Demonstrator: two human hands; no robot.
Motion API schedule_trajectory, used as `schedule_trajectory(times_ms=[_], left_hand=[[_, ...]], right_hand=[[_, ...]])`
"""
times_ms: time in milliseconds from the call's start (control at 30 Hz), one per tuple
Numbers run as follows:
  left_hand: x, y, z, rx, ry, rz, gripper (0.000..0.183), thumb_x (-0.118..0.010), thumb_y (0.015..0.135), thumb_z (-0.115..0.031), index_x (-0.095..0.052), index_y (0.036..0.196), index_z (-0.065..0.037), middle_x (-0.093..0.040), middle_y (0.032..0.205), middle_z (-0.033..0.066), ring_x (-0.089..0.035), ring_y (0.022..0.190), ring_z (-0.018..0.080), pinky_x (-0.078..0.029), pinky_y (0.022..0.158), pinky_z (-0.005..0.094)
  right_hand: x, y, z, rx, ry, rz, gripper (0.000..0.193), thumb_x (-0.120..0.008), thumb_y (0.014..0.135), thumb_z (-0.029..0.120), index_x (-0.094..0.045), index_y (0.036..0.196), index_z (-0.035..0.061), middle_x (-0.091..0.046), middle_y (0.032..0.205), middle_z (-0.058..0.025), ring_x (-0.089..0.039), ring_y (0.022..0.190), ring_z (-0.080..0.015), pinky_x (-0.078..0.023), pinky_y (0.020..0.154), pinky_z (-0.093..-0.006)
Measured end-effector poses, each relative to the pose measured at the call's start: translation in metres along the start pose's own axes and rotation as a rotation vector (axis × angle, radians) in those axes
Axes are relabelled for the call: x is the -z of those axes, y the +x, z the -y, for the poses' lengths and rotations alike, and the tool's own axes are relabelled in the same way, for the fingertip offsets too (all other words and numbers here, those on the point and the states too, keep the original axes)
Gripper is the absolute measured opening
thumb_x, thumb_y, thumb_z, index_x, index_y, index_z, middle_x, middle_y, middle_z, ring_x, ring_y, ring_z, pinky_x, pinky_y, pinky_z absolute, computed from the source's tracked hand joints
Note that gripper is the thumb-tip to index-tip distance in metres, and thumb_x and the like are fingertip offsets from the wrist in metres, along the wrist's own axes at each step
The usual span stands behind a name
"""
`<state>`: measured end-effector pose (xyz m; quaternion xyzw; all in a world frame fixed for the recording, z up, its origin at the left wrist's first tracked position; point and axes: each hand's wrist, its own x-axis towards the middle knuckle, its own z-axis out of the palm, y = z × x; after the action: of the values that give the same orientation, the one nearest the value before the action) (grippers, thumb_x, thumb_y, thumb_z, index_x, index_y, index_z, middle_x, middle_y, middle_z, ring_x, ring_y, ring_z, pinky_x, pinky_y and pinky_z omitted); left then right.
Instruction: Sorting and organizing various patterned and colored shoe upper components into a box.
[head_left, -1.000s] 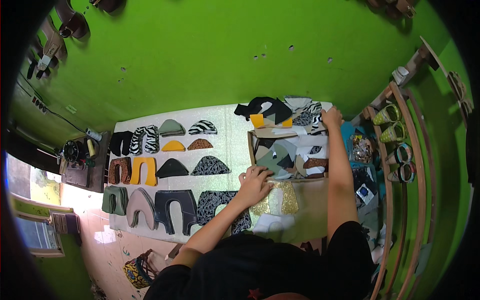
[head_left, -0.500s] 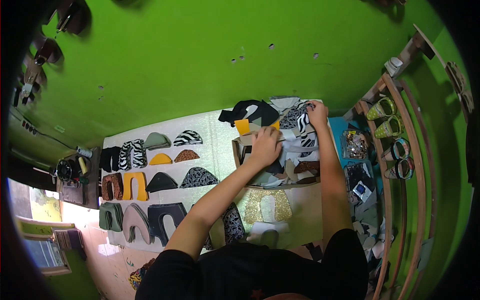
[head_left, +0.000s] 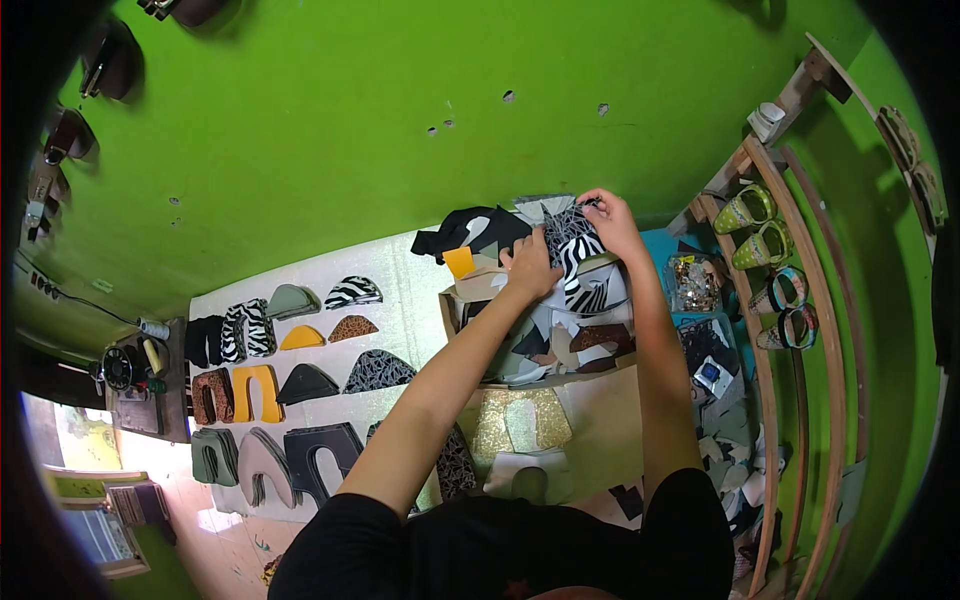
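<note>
While a dark patterned cloth (head_left: 568, 227) lies between the right hand (head_left: 612, 224) and the left hand (head_left: 532, 268), its long axis unclear among other scraps (head_left: 588, 296), the right is nearer, fingertips curled at its edge, the left bends its fingers beside it, and whether either grips cannot be told.

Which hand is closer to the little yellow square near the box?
Left. The left hand is a bit right of the yellow square; the right hand is farther right, at the patterned scraps.
</note>
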<state>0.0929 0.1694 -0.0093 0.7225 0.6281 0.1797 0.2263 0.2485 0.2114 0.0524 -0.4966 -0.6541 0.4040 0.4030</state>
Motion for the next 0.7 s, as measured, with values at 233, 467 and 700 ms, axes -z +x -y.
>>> schedule_trajectory(times_ms=[233, 467, 700], left_hand=[[0.011, 0.004, 0.003, -0.016, -0.416, -0.237, 0.088, -0.071, 0.055, -0.028, -0.026, 0.127, -0.004, -0.051, 0.105, 0.0121, -0.045, 0.102, 0.0283, -0.027, 0.088, 0.0452], [0.021, 0.011, 0.03, -0.099, -1.164, -0.162, 0.061, -0.066, 0.07, -0.014, -0.034, 0.12, 0.0, -0.046, 0.094, 0.0043, -0.048, 0.087, 0.0132, -0.04, 0.075, 0.0218], [0.068, -0.029, 0.015, -0.058, -1.559, 0.046, 0.049, -0.054, 0.079, -0.022, -0.035, 0.121, -0.006, -0.048, 0.109, 0.0058, -0.053, 0.091, 0.0164, -0.04, 0.082, 0.0362]], right_hand=[[-0.004, -0.005, 0.029, 0.158, -0.01, -0.291, 0.015, -0.053, 0.08, 0.002, -0.055, 0.095, 0.0015, -0.058, 0.078, -0.0081, -0.056, 0.071, -0.0106, -0.044, 0.062, -0.0219], [0.001, -0.012, 0.033, 0.172, -0.109, -0.578, 0.015, -0.049, 0.083, 0.007, -0.053, 0.097, 0.0031, -0.051, 0.069, -0.0078, -0.047, 0.059, -0.0121, -0.039, 0.056, -0.0265], [-0.004, -0.033, 0.042, 0.192, -0.14, -0.577, 0.024, -0.045, 0.082, -0.001, -0.049, 0.104, 0.0062, -0.041, 0.069, -0.0014, -0.032, 0.056, -0.0086, -0.029, 0.05, -0.024]])
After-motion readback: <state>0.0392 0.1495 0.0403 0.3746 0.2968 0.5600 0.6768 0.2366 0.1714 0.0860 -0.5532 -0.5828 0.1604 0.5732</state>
